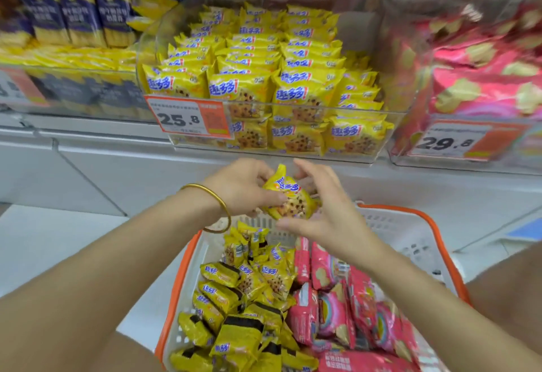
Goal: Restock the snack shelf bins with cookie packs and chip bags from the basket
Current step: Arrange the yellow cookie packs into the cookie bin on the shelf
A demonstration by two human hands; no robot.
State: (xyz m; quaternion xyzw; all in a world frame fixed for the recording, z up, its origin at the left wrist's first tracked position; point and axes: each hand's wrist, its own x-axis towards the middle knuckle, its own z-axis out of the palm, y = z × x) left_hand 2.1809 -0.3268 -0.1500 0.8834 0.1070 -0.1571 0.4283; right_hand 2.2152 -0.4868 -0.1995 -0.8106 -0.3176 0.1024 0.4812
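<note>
— Where's the pack [289,195]?
— Centre of the frame, above the basket [440,225], just below the yellow bin [264,153]. The left hand [243,187] pinches its left side; the right hand [322,210] cups the other side, fingers curled round it.
— How will it handle?
— Light, I'd judge, with slick, crinkly film and brittle cookies inside. Hold the flat faces or an end seal, and don't squeeze.
</note>
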